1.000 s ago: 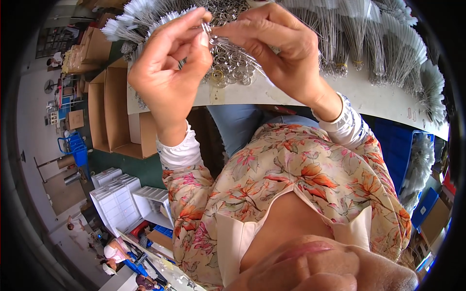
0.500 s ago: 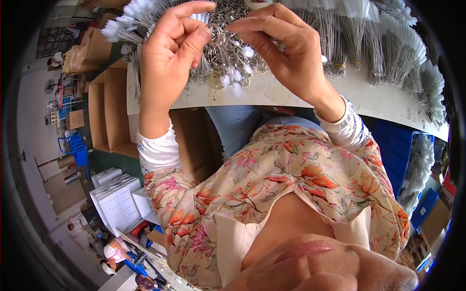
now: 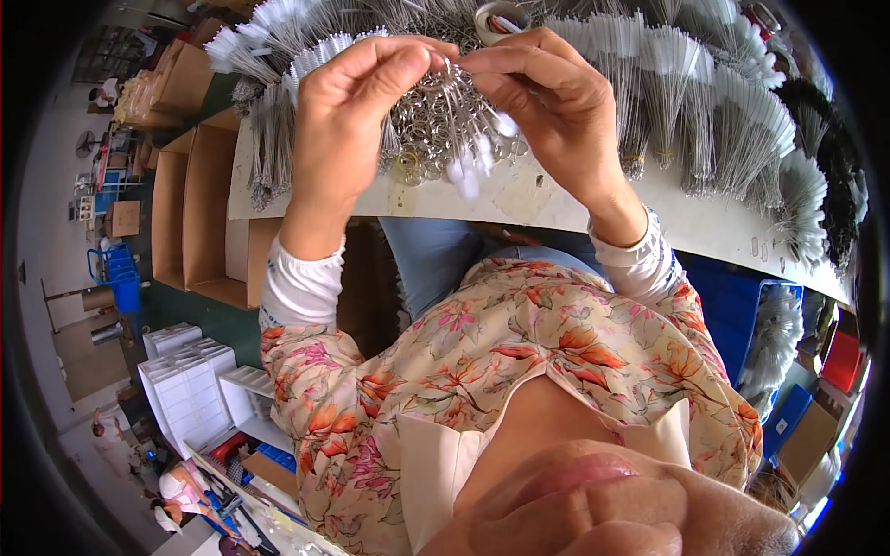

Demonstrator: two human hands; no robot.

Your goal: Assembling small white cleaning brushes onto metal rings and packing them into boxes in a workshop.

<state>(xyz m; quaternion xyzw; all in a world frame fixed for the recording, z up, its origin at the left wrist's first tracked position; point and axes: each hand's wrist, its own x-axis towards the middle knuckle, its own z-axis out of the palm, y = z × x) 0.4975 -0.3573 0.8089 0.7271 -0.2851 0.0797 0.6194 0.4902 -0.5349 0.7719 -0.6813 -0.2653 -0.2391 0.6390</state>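
At the table's near edge, both hands are raised over a heap of metal rings [image 3: 422, 130]. My left hand [image 3: 348, 116] pinches a metal ring [image 3: 449, 68] between thumb and index finger. Several thin wire brushes [image 3: 470, 162] with white tips dangle from that ring. My right hand [image 3: 561, 120] is closed in a pinch, its fingertips right against the ring's other side. Whatever sits between those right fingertips is too small to make out.
Bundles of white-tipped wire brushes [image 3: 667, 102] line the table [image 3: 556, 199] on both sides of the heap. A round container [image 3: 501, 20] stands behind my hands. Open cardboard boxes [image 3: 206, 208] are at the left, and a blue crate [image 3: 728, 306] is below right.
My hands have come closer together at the ring. The ring, which faced me before, is now turned more edge-on. The whole view has shifted, showing more of the table's far side.
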